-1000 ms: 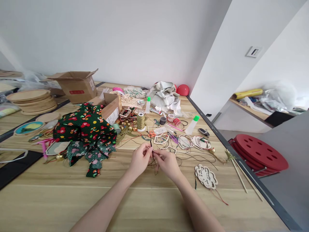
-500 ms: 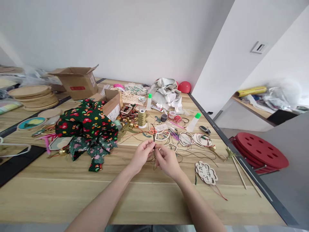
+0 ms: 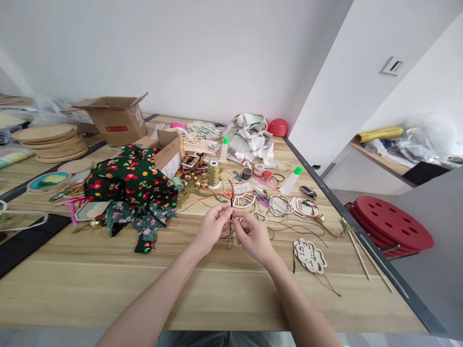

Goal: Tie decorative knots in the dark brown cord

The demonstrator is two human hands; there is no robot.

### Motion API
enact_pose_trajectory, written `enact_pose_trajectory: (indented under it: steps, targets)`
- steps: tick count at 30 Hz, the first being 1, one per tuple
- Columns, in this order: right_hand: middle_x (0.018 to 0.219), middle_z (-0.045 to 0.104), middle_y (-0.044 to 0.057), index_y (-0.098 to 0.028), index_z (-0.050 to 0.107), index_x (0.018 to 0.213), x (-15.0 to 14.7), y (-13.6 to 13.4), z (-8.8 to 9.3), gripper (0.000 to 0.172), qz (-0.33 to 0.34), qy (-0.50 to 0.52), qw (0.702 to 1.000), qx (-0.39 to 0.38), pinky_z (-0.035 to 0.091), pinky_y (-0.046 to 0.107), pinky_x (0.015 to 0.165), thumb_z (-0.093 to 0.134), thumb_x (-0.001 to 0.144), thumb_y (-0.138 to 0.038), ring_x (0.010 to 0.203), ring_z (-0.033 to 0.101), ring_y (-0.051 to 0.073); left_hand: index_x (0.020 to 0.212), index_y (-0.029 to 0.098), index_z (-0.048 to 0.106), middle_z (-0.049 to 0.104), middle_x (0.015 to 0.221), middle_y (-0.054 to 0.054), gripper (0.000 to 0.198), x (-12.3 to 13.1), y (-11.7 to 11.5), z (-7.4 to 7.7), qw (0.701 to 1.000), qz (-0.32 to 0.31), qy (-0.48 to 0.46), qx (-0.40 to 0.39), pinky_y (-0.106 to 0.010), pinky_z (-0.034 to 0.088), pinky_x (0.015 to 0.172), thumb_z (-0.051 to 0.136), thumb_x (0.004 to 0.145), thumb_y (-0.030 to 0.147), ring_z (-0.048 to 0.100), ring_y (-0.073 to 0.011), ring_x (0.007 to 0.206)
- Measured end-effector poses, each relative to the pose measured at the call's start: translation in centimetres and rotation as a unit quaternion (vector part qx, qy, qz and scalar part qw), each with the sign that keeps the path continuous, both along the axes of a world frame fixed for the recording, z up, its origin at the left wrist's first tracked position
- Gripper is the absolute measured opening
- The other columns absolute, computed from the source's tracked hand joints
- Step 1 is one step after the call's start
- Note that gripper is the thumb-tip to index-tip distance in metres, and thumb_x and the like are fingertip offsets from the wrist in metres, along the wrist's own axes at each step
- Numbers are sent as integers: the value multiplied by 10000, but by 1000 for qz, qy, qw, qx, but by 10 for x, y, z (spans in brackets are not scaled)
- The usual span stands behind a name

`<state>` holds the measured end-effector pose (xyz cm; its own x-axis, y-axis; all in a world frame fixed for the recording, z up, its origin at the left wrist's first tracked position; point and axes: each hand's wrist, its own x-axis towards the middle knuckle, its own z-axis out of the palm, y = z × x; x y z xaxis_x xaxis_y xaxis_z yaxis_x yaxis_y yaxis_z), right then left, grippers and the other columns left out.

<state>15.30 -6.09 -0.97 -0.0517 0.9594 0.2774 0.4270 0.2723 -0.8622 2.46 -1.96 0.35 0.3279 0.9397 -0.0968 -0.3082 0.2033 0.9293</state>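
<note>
Over the middle of the wooden table, my left hand and my right hand meet fingertip to fingertip. Both pinch a thin dark cord that sticks up a little above the fingers and hangs in loops below them. Just beyond the hands lie loose dark threads and several laser-cut wooden ornaments. A cloud-shaped wooden ornament with a red string lies to the right of my right wrist.
Green floral fabric is heaped at the left, beside an open small carton. A gold thread spool, two green-capped glue bottles, a cardboard box, stacked wooden plates and thin sticks at the right edge crowd the table.
The camera has tipped down slightly, showing the table's near edge. My hands stay together on the cord, with only small finger movements.
</note>
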Motion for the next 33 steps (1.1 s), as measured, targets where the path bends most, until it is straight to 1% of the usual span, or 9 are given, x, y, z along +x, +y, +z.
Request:
enact_pose_trajectory:
  steps: [8,10,12,14,16,19,22,29,33]
  targets:
    - [439,359,-92,-183,563,985,-8,-3,-1,172,-46,-55,996,55,249,218,434,439,874,-225,376,342,92,827,168,520,501,634,37,308,1,-1,-7,998,3,31,58,-171,290,456,641,737,437,398,-63,496]
    - [434,380,-90,-182,553,962,-10,-2,-1,157,-45,-21,998,30,261,212,421,435,876,-240,368,358,94,835,166,524,524,666,22,290,0,0,-9,996,7,41,84,-174,313,478,631,752,422,428,-74,533]
    - [433,445,-78,-178,542,961,-11,-2,1,179,-18,54,998,-36,278,199,377,427,890,-296,337,384,94,830,163,529,508,642,29,277,-1,1,-9,994,13,44,102,-172,304,472,628,760,412,405,-69,519]
    - [441,505,-63,-172,539,969,-11,0,4,232,21,140,983,-115,272,185,317,440,890,-366,298,395,94,819,163,531,458,585,50,273,-2,2,-9,994,18,40,104,-172,267,443,624,765,414,346,-59,475]
    - [430,520,-64,-165,544,960,-9,1,7,267,47,211,963,-164,247,172,275,490,866,-409,266,385,88,817,162,534,418,553,63,274,-3,2,-9,993,23,42,104,-173,241,428,619,769,418,311,-56,456]
    - [397,503,-77,-156,557,913,-8,1,11,266,52,275,945,-171,221,153,258,572,822,-405,245,357,69,826,155,547,427,559,57,270,-3,2,-7,991,29,59,115,-173,245,431,615,776,412,322,-58,466]
    - [384,494,-83,-151,563,874,-9,1,13,247,49,302,938,-162,206,140,259,606,804,-384,242,338,53,808,151,547,433,554,58,256,-3,0,-4,992,26,52,116,-171,242,423,620,774,394,312,-52,456]
    - [379,493,-91,-157,543,863,-10,0,12,262,48,312,936,-155,200,140,260,615,790,-399,242,319,47,780,160,549,351,467,88,229,-3,-2,2,996,21,24,88,-170,225,386,630,765,374,274,-54,411]
    - [380,496,-90,-160,538,866,-10,1,12,283,45,305,938,-161,198,146,259,618,779,-416,239,319,52,777,161,562,350,461,85,240,-4,-2,2,997,21,19,75,-172,230,386,646,748,384,278,-57,410]
